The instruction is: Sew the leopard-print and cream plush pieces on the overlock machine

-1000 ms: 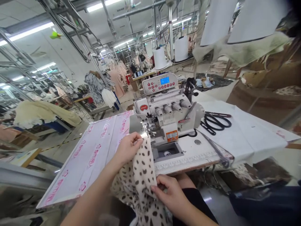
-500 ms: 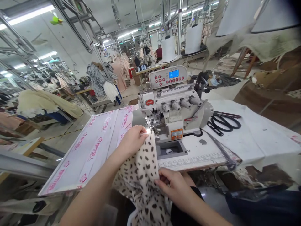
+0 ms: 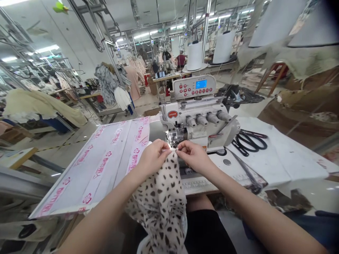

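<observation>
A cream fabric with dark spots (image 3: pixel 161 190) hangs from the front of an overlock sewing machine (image 3: pixel 198 118) down over my lap. My left hand (image 3: pixel 156 157) pinches its top edge just before the lit needle area (image 3: pixel 172 141). Close beside it, my right hand (image 3: pixel 192 155) pinches the same edge from the right, fingertips almost meeting those of the left. Whether the fabric lies under the presser foot cannot be made out, as my fingers cover that spot.
A table with pink-printed film (image 3: pixel 106 155) extends left of the machine. Black-handled scissors (image 3: pixel 250 141) lie on the white surface at right. White thread cones (image 3: pixel 194 56) stand behind. Clothing (image 3: pixel 108 83) hangs farther back, where a person in dark red (image 3: pixel 181 60) is visible.
My right hand has risen from the fabric's lower right side to its top edge beside my left hand. The left hand stays near the needle area. The view has shifted slightly.
</observation>
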`<state>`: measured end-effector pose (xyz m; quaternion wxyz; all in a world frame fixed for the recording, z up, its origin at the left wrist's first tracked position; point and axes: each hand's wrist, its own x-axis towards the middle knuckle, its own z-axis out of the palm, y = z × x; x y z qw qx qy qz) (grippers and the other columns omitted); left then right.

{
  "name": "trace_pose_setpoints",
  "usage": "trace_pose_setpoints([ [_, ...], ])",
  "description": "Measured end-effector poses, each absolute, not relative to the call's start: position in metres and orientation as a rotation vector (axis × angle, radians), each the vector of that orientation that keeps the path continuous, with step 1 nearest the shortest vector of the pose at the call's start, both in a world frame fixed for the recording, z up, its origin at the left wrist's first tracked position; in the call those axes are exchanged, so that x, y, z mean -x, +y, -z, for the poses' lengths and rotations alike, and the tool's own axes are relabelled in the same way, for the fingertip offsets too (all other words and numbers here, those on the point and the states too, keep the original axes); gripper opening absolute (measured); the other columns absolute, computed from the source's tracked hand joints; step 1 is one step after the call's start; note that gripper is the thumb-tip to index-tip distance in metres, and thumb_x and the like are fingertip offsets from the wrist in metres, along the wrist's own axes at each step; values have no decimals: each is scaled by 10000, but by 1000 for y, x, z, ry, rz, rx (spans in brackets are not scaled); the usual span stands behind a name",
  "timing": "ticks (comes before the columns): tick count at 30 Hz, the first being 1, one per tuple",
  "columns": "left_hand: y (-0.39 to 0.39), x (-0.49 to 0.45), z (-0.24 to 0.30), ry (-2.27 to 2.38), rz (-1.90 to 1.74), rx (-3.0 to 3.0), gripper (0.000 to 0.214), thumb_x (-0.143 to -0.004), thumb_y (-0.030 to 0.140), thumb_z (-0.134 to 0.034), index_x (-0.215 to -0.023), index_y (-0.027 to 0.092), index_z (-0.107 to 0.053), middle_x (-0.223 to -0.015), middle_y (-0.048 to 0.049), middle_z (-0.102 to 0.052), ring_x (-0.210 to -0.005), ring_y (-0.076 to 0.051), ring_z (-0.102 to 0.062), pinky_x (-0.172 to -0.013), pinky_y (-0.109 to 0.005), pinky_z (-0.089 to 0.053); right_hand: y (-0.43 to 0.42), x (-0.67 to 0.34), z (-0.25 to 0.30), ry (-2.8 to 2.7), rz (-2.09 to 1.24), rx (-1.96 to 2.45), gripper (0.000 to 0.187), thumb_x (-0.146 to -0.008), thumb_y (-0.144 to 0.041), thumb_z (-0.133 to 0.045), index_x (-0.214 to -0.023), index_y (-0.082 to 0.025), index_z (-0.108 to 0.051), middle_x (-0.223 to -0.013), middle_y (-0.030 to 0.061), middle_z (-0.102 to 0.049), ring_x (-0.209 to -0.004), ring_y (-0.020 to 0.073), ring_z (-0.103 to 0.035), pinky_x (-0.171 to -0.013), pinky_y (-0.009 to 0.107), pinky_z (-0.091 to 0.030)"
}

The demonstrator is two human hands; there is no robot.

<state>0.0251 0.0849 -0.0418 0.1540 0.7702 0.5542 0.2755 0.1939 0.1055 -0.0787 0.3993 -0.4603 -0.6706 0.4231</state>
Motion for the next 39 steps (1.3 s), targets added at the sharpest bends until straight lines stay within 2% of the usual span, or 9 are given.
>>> trace_pose_setpoints([
  [5,84,-26,42,1589,-791,-2226,82,-816,223,-472,-787,194,-544,-799,16,-549,-724,-130,-503,-654,-254,-374,106,-194,73,-1700,-1198,1213,97,-687,-265,-549,-668,-190,-489,-455,-76,-467,-322,71,-423,-337,179,-319],
  [12,94,-33,43,1762,-807,-2179,37,-757,150,-475,-780,179,-476,-770,5,-559,-725,-152,-506,-619,-265,-351,117,-188,72,-1577,-1237,1292,56,-682,-228,-512,-655,-186,-487,-441,-67,-480,-309,83,-438,-319,185,-343],
  [16,104,-34,46,1770,-807,-2173,64,-736,137,-462,-779,184,-470,-765,5,-562,-726,-155,-510,-626,-269,-354,117,-184,72,-1599,-1068,1359,65,-703,-225,-489,-652,-187,-474,-435,-64,-483,-316,89,-450,-354,192,-340],
  [23,110,-35,44,1786,-818,-2150,81,-712,114,-426,-737,184,-461,-735,1,-558,-698,-154,-507,-617,-272,-348,113,-179,78,-1763,-488,1464,123,-765,-245,-465,-663,-187,-502,-505,-12,-536,-489,142,-504,-480,228,-305],
  [27,112,-35,44,1789,-820,-2129,91,-717,112,-418,-740,187,-463,-731,7,-561,-688,-152,-505,-604,-275,-346,114,-176,80,-1786,-387,1484,126,-787,-230,-444,-692,-185,-514,-558,11,-557,-535,163,-513,-509,244,-304],
  [33,114,-31,43,1787,-790,-2131,54,-757,137,-438,-743,187,-454,-755,13,-561,-716,-151,-512,-628,-278,-365,92,-183,100,-1608,-615,1263,101,-855,-264,-407,-878,-199,-482,-727,15,-576,-643,158,-537,-595,247,-377],
  [36,104,-30,41,1753,-778,-2223,58,-800,170,-438,-849,179,-468,-888,-19,-546,-791,-154,-521,-684,-275,-389,65,-187,120,-1566,-866,1057,110,-849,-306,-457,-847,-199,-480,-784,12,-554,-721,147,-531,-652,232,-405],
  [39,87,-29,38,1840,-693,-2358,188,-853,277,-422,-1008,172,-444,-1024,-65,-499,-749,-157,-520,-629,-276,-385,42,-187,136,-1708,-1048,1004,140,-829,-301,-493,-757,-182,-514,-717,0,-530,-693,142,-504,-633,229,-392],
])
